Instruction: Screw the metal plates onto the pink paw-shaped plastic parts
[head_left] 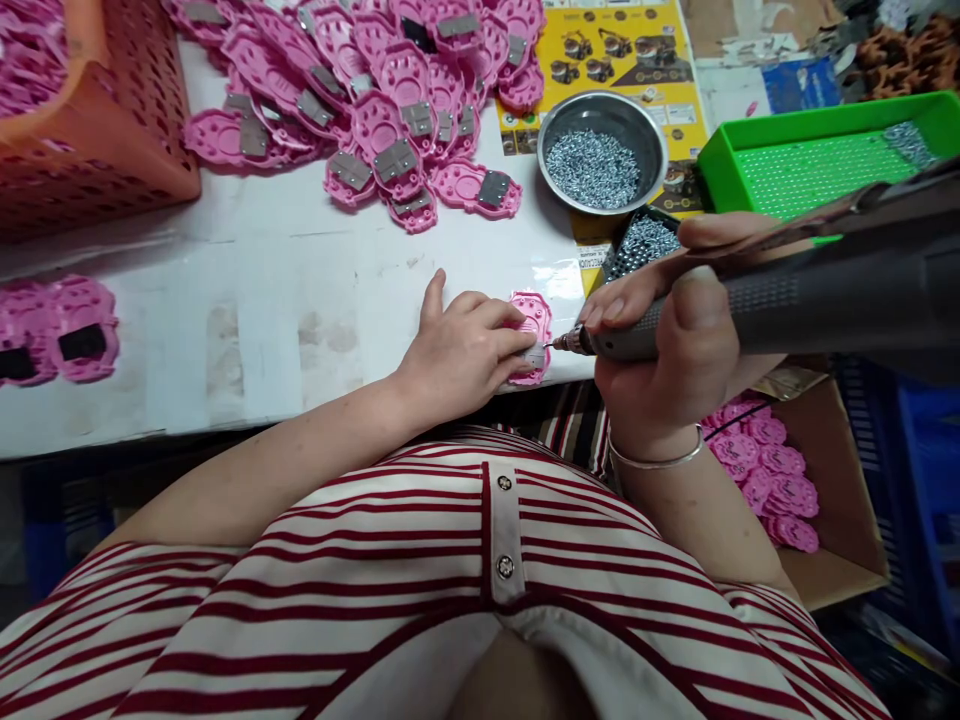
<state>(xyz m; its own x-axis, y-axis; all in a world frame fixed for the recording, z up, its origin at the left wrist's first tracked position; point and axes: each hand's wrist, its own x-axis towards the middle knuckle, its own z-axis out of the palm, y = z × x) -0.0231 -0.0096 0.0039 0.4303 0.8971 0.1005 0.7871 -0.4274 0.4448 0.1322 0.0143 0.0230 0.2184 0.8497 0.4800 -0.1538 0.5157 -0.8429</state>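
Near the table's front edge lies a pink plastic casing (534, 308) with a grey metal plate on it. My left hand (469, 345) holds it down with the fingertips, the thumb stuck out to the side. An electric screwdriver (757, 310) is gripped in my right hand (675, 340), its body running off to the right. The screwdriver's bit points left and meets the casing at the metal plate, close by my left fingertips. Whether a screw sits under the bit is too small to tell.
Many pink casings (390, 130) with metal plates are heaped at the back. An orange basket (135, 110) stands left. Screws fill a steel bowl (555, 185) and a black tray (616, 240); a green tray (787, 130) is beyond. A cardboard box (847, 520) holds pink parts below right.
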